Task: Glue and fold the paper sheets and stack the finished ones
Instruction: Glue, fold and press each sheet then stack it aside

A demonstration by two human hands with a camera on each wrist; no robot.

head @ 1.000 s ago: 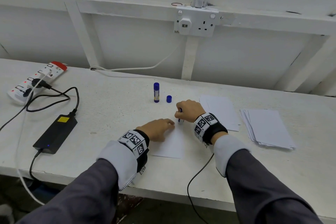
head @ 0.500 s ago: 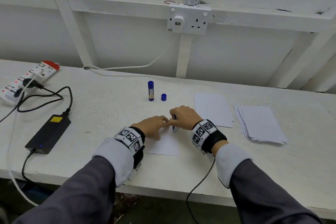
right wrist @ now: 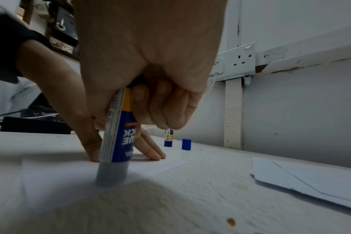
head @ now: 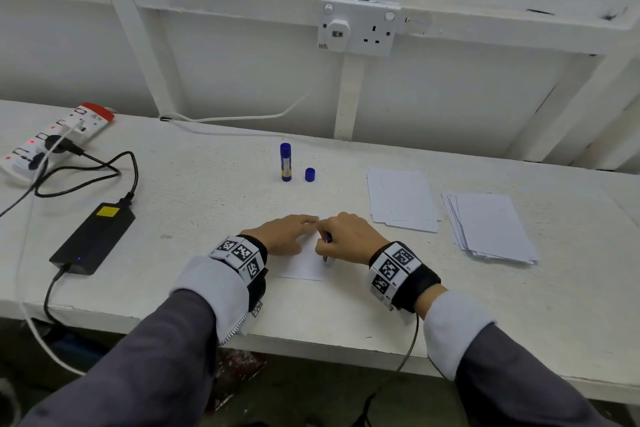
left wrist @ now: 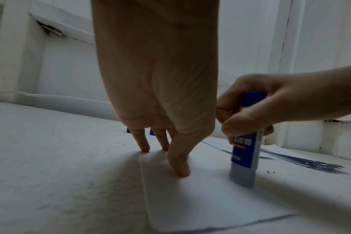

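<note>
The right hand's fingers point(right wrist: 166, 102) curl tight around a glue stick point(right wrist: 118, 139), holding it upright and inverted so its grey tip touches the paper sheet point(head: 304, 263) near that sheet's right edge. The right hand point(head: 349, 239) sits at 3 o'clock of the sheet. The left hand's fingers point(left wrist: 178, 159) are straight and spread narrowly, their tips pressing the sheet's far left part flat on the table point(head: 207, 218). The left hand point(head: 284, 236) lies at 9 o'clock of the glue stick, just beside the right hand.

At 12 o'clock from the hands, well apart, a second glue stick point(head: 285, 163) stands upright with a loose blue cap point(head: 310, 174) just to its right. At 2 o'clock lies a flat pile of folded sheets point(head: 401, 201), and at 3 o'clock beyond it a fanned stack of papers point(head: 491, 229). At 9 o'clock rests a black power adapter point(head: 93, 239), and at 10 o'clock a power strip point(head: 52, 142).
</note>
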